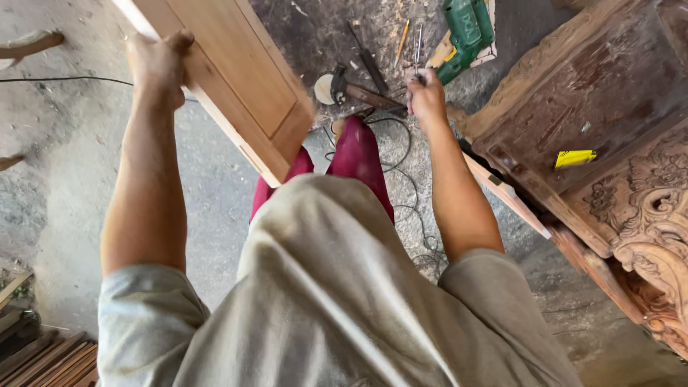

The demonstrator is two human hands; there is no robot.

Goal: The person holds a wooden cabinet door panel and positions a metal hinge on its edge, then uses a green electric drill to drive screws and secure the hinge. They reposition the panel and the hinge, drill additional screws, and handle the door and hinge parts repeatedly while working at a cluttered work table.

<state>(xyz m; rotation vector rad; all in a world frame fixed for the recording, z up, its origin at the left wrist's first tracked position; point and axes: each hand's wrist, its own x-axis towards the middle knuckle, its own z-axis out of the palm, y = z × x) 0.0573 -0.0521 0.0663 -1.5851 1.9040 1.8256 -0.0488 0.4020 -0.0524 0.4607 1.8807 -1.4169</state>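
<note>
Wooden panel (236, 79) in left hand (156, 61) | hammer (351, 91), green drill (464, 32) beside right hand (424, 93)

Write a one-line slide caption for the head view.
Left hand grips a wooden panel; right hand holds a thin metal tool above a hammer.

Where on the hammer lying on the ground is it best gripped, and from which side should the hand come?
Probably the brown handle of the hammer, approached from above on the right: it lies flat, pointing toward the right hand, while the head end lies against a round wooden piece.
</note>
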